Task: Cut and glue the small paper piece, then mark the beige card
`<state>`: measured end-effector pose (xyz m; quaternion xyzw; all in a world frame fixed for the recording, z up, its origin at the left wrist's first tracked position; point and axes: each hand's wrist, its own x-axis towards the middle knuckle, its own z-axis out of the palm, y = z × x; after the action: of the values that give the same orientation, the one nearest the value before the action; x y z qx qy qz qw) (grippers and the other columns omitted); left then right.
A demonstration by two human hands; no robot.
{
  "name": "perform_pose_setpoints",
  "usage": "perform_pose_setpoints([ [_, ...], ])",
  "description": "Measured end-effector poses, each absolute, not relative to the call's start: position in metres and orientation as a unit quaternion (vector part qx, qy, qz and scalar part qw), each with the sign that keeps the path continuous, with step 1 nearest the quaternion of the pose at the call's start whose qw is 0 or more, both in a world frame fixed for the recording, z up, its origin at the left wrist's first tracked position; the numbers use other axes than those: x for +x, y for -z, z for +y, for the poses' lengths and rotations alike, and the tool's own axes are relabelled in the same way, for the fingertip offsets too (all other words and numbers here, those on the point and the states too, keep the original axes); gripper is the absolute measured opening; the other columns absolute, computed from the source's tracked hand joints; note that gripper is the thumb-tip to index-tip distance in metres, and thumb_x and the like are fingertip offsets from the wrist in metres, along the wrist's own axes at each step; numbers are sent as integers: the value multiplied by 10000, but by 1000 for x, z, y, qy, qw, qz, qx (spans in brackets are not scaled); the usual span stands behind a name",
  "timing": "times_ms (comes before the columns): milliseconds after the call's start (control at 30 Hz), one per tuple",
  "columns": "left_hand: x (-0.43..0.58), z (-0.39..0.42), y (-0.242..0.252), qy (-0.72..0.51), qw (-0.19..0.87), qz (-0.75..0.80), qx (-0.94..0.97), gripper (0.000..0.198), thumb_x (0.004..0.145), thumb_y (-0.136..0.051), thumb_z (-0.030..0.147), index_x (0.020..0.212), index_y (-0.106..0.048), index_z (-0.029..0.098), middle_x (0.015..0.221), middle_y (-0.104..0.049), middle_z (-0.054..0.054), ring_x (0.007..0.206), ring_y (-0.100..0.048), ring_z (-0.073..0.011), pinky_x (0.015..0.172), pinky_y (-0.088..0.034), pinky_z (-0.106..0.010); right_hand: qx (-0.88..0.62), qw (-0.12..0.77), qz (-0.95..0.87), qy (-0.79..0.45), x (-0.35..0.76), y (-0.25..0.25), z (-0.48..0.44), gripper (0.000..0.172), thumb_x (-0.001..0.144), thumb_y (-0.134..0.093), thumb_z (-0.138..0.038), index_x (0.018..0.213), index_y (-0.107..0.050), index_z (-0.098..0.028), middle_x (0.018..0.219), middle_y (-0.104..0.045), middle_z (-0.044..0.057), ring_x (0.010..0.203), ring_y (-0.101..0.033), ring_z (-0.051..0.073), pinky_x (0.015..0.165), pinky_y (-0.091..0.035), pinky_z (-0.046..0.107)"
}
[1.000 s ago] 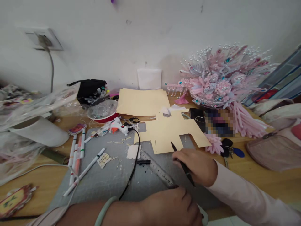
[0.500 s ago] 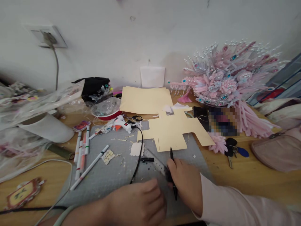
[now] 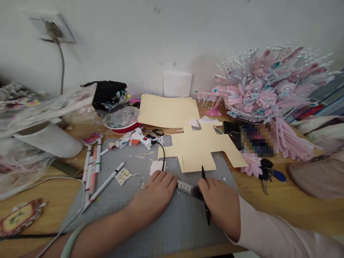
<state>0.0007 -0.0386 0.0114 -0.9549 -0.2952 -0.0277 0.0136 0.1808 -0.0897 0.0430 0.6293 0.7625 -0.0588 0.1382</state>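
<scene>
My right hand is closed around a black pen, whose upper tip points at the lower edge of a cream cross-shaped card. A clear ruler runs from beside this hand towards my left hand. My left hand rests low on the grey cutting mat, fingers bent downward and fingertips hidden. It covers the ruler's far end, and a small black end shows at its edge. A short dark line is drawn on the card's lower flap. Beyond the left fingers lies a small white scalloped piece.
Cream sheets lie behind the card. A white glue gun with a black cord, markers and a red-based bowl are on the left. A pink beaded headdress, keys and a pouch stand right.
My left hand has moved up and forward from the mat's near edge, over the black pen cap and the ruler's far end. My right hand keeps the pen and shifts slightly right in view.
</scene>
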Motion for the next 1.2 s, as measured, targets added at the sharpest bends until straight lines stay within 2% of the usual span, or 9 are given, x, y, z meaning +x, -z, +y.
perform_pose_setpoints([
  [267,-4,-32,-10,24,-69,-331,-941,202,788,-387,40,911,-500,153,934,-521,-71,853,-492,-223,763,-433,-374,583,134,795,103,216,-44,-87,269,617,-518,11,846,-522,-130,827,-622,102,764,-594,271,614,-396,329],
  [433,4,-26,-21,41,-123,-348,-928,100,788,-403,102,809,-486,153,806,-530,-50,770,-521,-199,678,-454,-320,552,90,823,98,231,-47,-83,220,645,-471,15,798,-514,-138,776,-609,86,679,-573,212,576,-366,285],
  [567,11,-11,-25,78,-134,-327,-932,152,863,-389,203,953,-502,156,892,-574,-56,826,-542,-196,724,-434,-320,518,29,854,27,244,-51,-81,229,636,-443,28,761,-485,-159,683,-576,47,597,-537,182,532,-319,261],
  [733,16,8,-20,100,-128,-339,-927,226,894,-364,190,1085,-484,189,978,-595,-54,900,-544,-204,789,-361,-369,461,5,887,-39,258,-59,-64,217,684,-418,21,785,-448,-169,718,-567,60,622,-520,193,583,-332,274],
  [933,18,11,-12,56,-142,-324,-934,171,886,-395,190,910,-564,204,854,-581,-23,856,-535,-186,758,-313,-347,443,54,892,-64,263,-45,-41,226,652,-470,12,791,-454,-166,707,-577,63,616,-522,206,587,-321,282],
  [1200,16,14,-1,67,-176,-297,-936,169,886,-401,199,886,-570,206,821,-561,-14,819,-518,-164,759,-291,-331,445,57,893,-32,262,-33,-39,325,582,-436,60,808,-447,-174,727,-575,58,621,-525,213,594,-318,293],
])
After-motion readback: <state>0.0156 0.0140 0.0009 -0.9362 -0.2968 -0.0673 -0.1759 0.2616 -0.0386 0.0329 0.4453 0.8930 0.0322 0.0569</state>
